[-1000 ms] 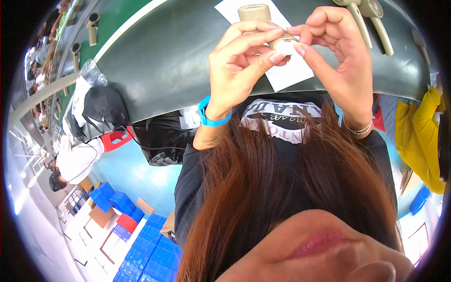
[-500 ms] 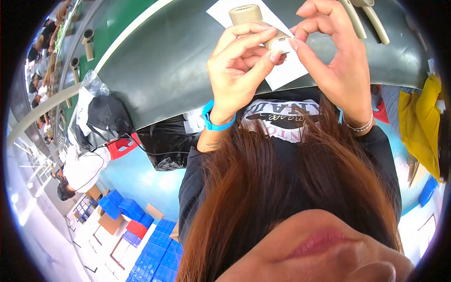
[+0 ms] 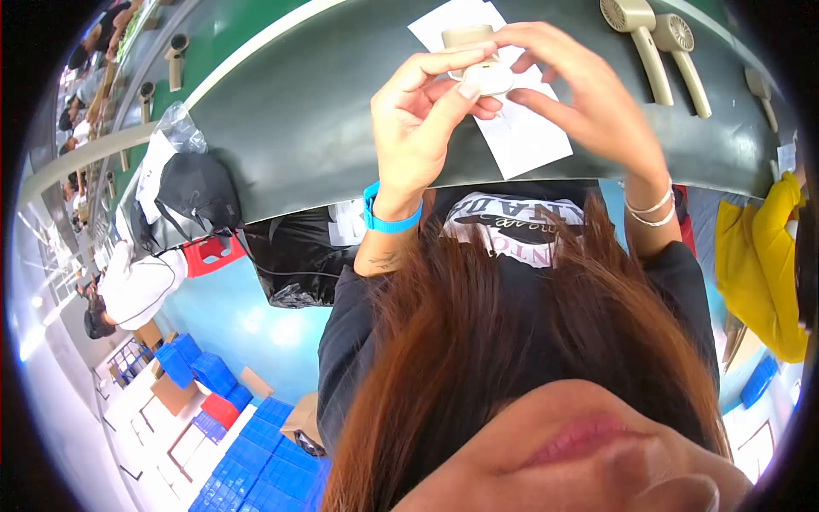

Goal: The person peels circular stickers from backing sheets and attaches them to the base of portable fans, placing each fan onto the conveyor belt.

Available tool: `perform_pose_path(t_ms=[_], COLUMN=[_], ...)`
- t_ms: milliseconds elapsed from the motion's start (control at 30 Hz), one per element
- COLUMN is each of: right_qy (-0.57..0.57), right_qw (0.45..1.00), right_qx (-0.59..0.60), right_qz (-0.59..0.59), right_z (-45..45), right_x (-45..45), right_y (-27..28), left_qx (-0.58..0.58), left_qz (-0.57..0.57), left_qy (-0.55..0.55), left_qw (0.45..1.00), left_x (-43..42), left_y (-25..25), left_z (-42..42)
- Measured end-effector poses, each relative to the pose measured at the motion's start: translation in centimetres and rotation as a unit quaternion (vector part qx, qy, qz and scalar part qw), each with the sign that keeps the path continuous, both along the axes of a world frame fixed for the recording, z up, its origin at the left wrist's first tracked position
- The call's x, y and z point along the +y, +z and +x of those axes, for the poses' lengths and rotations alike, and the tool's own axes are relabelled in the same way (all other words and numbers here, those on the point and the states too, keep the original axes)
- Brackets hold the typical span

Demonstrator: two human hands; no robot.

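A beige handheld fan [image 3: 467, 37] is held over the table, its handle end turned toward the camera. My left hand [image 3: 424, 111], with a blue band on the wrist, is closed around the handle. A pale round piece [image 3: 490, 78] shows at the handle's end, beside the left thumb. To its right, my right hand [image 3: 580, 90] is blurred, its fingers curved and apart, with nothing visible between them. Below the hands, white paper sheets [image 3: 529, 141] lie on the dark table.
Two beige fans [image 3: 644, 51] [image 3: 682, 60] lie at the table's upper right, and another [image 3: 761, 96] farther right. A black bag [image 3: 198, 192] rests at the table's left edge. People sit at the far left; a yellow garment [image 3: 763, 264] is at the right.
My right hand has come away from the handle's end and its fingers have spread. The fan has turned, so the pale end faces the camera more. My left hand keeps its hold.
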State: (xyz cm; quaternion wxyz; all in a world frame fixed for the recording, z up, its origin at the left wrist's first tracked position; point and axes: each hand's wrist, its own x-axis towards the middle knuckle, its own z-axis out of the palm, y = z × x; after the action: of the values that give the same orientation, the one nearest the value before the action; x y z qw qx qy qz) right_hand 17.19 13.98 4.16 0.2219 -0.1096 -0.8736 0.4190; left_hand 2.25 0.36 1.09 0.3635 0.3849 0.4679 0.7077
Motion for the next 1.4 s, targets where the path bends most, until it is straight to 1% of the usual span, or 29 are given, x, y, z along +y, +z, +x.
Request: perform_pose_path(t_ms=[67,133,233,333,433,467,533,633,667,767,900,1000,1100,1200,1400], right_qy=[0.007,0.017,-0.002,-0.013,0.008,0.021,0.036,0.043,0.043,0.045,0.042,0.034,0.033,0.023,0.029], right_qw=[1.0,0.999,0.998,0.992,0.994,0.996,0.996,0.997,0.998,0.998,0.998,0.996,0.998,0.996,0.996], right_qx=[0.012,0.019,0.02,0.031,0.019,0.007,0.005,0.003,0.0,0.013,0.01,0.031,-0.022,0.031,0.029], right_qz=[0.017,0.025,-0.054,0.12,0.11,0.088,0.081,0.057,0.049,0.048,0.043,0.079,0.047,0.086,0.073], right_z=[-1.3,-2.1,-2.9,-3.2,-3.7,-3.9,-4.4,-5.0,-5.2,-5.7,-5.7,-5.5,-4.9,-4.8,-4.9], right_x=[0.0,-0.2,-1.3,-0.8,-0.4,-0.2,0.5,1.3,1.6,2.1,1.8,1.8,1.5,1.1,1.0], right_y=[-1.0,-0.8,-1.3,-2.4,-2.1,-1.5,-1.5,-1.8,-1.9,-2.1,-2.0,-2.3,-2.0,-2.2,-2.2], left_qx=[-0.013,-0.025,-0.031,0.006,0.044,0.033,0.012,0.019,-0.01,0.037,0.045,0.055,0.085,0.12,0.162], left_qz=[0.006,0.009,-0.03,-0.034,0.026,0.025,0.026,0.024,0.014,-0.002,0.026,0.038,0.033,0.037,0.053], left_qy=[-0.004,-0.001,0.044,0.064,0.065,0.063,0.058,0.059,0.056,0.057,0.069,0.065,0.063,0.069,0.087], left_qw=[1.0,1.0,0.998,0.997,0.997,0.997,0.998,0.998,0.998,0.998,0.996,0.996,0.994,0.99,0.982], left_x=[0.2,0.2,0.1,0.4,1.4,1.5,1.9,2.4,2.5,2.1,2.1,2.1,1.8,1.6,1.4], left_y=[0.1,0.4,0.9,0.9,-0.1,-0.3,0.0,1.0,1.6,0.8,0.0,-0.1,0.0,-0.1,-0.4], left_z=[-0.4,-0.3,-0.2,-0.5,-1.4,-1.6,-2.0,-2.1,-1.9,-2.5,-2.5,-2.4,-2.3,-2.0,-2.0])
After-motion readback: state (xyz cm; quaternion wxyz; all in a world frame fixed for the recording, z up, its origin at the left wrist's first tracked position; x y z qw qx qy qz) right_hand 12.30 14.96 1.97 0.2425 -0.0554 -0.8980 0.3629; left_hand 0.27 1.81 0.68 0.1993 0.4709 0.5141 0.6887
